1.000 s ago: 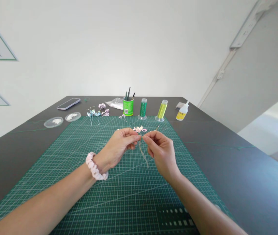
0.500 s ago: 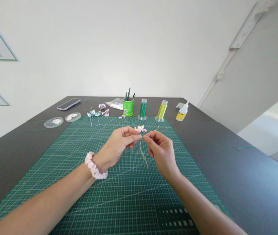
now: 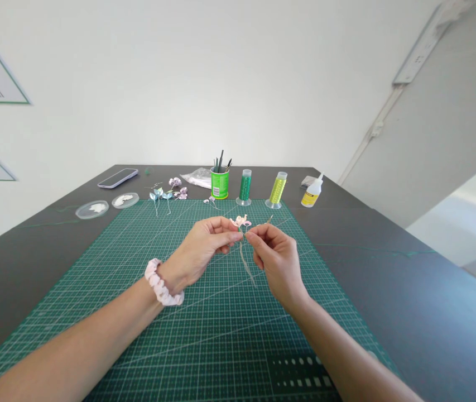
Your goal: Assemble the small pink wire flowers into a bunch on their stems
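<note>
My left hand (image 3: 208, 241), with a pale scrunchie (image 3: 163, 285) round its wrist, is closed in a pinch on the stem of a small pale pink artificial flower (image 3: 241, 221). Below the fingers, thin pale strands (image 3: 246, 265) hang down over the green cutting mat (image 3: 204, 346). Close beside it, my right hand (image 3: 275, 257) is also pinched shut at the stem, on something too fine to make out. A thin pointed piece (image 3: 269, 219) shows just behind the right knuckles; whether it is held I cannot tell.
Behind the hands stand a green can of tools (image 3: 220, 184), a green thread spool (image 3: 245, 187), a yellow-green spool (image 3: 277, 191) and a glue bottle (image 3: 312, 192). Leftward lie blue and purple flowers (image 3: 167, 194), two clear dishes (image 3: 92, 210) with white pieces, and a phone (image 3: 118, 178).
The flower has turned slightly between the left fingers, and the hanging strands have swung a little to the right. Both hands stay nearly in place.
</note>
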`<control>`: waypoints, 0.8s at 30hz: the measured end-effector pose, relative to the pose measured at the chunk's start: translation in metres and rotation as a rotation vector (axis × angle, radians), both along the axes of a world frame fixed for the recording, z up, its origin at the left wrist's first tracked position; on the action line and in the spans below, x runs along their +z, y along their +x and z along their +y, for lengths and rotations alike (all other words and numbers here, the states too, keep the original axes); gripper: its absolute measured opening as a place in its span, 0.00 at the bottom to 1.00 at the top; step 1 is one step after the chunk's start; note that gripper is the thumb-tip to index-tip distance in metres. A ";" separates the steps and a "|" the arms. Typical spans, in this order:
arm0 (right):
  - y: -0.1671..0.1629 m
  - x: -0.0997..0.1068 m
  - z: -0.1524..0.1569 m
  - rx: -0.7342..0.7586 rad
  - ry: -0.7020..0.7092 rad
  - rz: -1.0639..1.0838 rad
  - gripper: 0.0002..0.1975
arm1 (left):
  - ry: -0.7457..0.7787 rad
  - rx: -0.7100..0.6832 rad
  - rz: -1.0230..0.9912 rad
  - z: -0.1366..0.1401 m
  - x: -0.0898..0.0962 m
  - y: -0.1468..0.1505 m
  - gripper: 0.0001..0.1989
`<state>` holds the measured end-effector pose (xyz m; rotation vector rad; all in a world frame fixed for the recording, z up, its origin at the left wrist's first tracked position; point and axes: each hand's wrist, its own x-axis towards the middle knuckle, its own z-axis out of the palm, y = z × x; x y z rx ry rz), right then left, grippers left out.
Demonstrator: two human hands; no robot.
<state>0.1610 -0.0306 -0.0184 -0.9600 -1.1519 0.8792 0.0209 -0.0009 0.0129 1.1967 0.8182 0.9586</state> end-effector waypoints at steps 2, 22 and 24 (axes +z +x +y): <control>0.000 0.000 0.000 -0.005 -0.010 -0.011 0.09 | 0.017 0.002 0.011 0.000 0.001 0.000 0.11; 0.001 0.000 0.000 -0.005 -0.016 -0.008 0.09 | -0.078 -0.030 -0.040 0.001 0.000 -0.002 0.08; 0.001 0.000 -0.001 -0.012 -0.016 -0.013 0.10 | -0.114 -0.078 -0.065 0.001 0.000 -0.002 0.08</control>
